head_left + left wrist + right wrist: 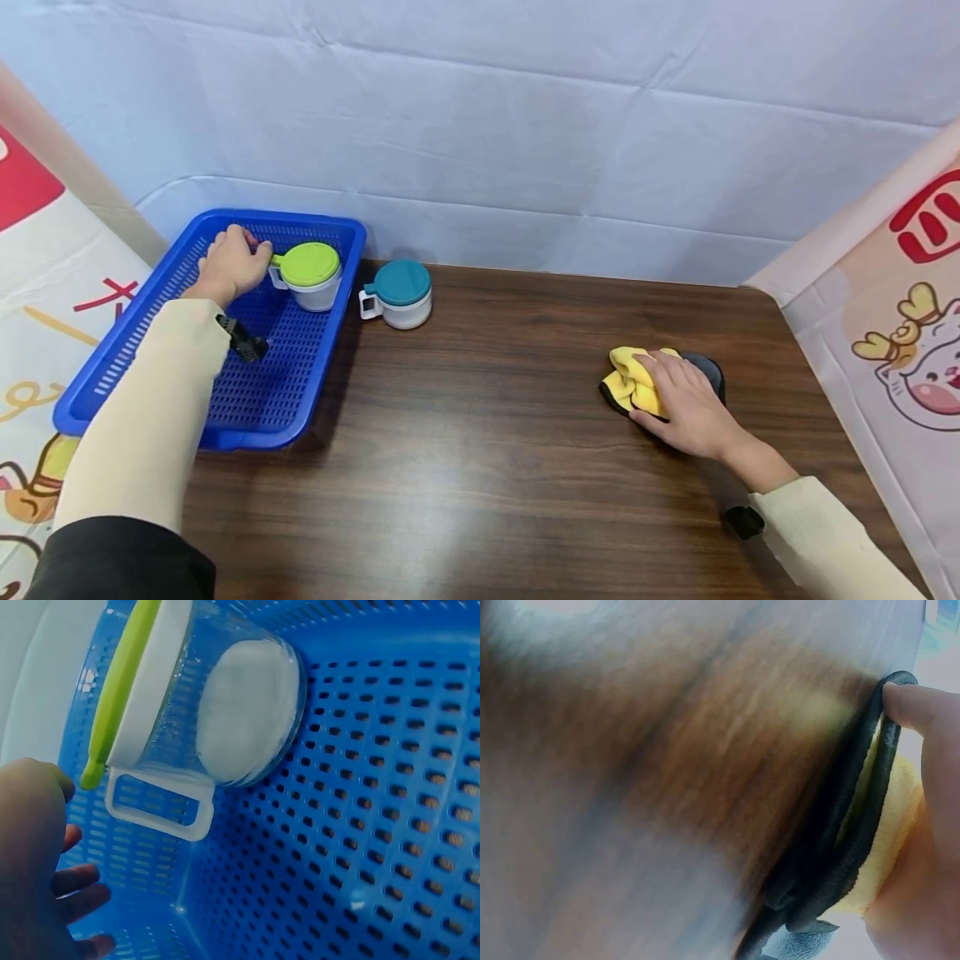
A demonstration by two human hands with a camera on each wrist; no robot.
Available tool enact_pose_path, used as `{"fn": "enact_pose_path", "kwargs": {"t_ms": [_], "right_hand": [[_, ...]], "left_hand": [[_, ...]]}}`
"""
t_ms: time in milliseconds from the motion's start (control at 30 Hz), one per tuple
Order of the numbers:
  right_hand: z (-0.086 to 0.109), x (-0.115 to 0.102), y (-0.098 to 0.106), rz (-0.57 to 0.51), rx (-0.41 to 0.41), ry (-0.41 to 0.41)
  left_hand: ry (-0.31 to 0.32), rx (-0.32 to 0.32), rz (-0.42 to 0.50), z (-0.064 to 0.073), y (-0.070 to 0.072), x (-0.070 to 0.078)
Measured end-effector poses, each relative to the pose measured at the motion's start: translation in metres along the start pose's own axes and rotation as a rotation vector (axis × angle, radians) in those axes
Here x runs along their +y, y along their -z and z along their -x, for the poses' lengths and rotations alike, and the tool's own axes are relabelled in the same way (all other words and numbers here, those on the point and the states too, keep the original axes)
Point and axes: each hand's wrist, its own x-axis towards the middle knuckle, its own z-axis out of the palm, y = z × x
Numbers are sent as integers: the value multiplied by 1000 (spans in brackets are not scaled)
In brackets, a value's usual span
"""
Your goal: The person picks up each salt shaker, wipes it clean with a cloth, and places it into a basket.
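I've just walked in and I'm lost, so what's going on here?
A person has their left hand over the blue basket, by the handle side of a green-lidded jar inside; contact isn't clear. Their right hand rests on a yellow cloth on the wooden table. A teal-lidded jar stands on the table, right of the basket.

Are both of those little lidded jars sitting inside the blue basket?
No, only the green-lidded jar is in the blue basket; the teal-lidded jar stands outside it on the wooden table.
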Motion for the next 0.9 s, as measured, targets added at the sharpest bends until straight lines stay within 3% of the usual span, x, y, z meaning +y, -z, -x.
{"fn": "enact_pose_path", "kwargs": {"t_ms": [200,467,900], "right_hand": [[0,0,1,6,5,6],[0,-1,0,2,4,4],[0,0,-1,1,10,14]], "left_hand": [[-27,-16,-72,2,4,3],[-64,-117,-161,9,7,10],[-66,-198,-258,17,6,24]]}}
